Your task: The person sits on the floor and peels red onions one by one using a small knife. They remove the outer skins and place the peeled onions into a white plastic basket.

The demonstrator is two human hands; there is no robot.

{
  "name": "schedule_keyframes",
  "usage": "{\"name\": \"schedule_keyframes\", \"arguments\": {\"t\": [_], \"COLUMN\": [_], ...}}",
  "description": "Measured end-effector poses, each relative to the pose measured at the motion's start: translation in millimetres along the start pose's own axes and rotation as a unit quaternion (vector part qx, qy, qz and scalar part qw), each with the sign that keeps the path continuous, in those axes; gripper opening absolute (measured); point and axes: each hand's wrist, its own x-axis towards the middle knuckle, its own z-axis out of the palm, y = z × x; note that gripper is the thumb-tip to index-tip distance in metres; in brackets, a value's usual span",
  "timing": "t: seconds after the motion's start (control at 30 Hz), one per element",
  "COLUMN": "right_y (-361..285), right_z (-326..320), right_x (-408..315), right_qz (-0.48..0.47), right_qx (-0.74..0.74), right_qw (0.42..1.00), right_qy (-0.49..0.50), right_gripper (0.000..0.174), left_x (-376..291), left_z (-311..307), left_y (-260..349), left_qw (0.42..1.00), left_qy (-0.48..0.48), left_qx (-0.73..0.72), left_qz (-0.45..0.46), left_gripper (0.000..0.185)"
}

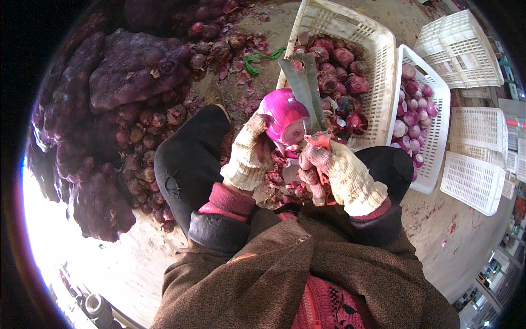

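A white knitted work glove covers my left hand (251, 144), which holds a large peeled red onion (283, 113) with its cut end turned to the lower right. My right hand (328, 164), gloved too, grips the red handle of a broad-bladed knife (306, 92). The blade points up, its lower part close beside the onion; whether they touch I cannot tell. Just beyond the knife, a cream plastic crate (380, 82) holds unpeeled red onions (343, 61). Onion skins (279, 177) lie between my legs, below both hands.
A white crate (441, 123) of peeled onions (413, 111) stands to the right, with stacked crates (460, 49) and more crates (472, 181) beyond. Mesh sacks (135, 70) and loose onions (141, 164) fill the left. Green twine (263, 57) lies on the floor.
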Motion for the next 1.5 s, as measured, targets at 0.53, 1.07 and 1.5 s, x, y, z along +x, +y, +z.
{"name": "schedule_keyframes", "arguments": {"t": [0.53,1.07,1.5], "right_y": [1,-10,9], "right_z": [-24,-11,-18], "right_x": [-26,-12,-12], "right_qz": [0.069,0.097,0.086], "right_qx": [-0.023,0.039,0.029], "right_qw": [0.997,0.993,0.995], "right_qy": [-0.009,-0.052,-0.037], "right_gripper": [0.043,0.044,0.029], "left_x": [-4,-1,1], "left_z": [-1,12,11], "left_y": [2,-9,-21], "left_qw": [0.997,0.997,1.0], "left_qy": [-0.028,-0.032,0.011], "left_qx": [-0.007,-0.005,-0.012], "left_qz": [-0.072,-0.068,-0.012], "left_gripper": [0.066,0.068,0.063]}}
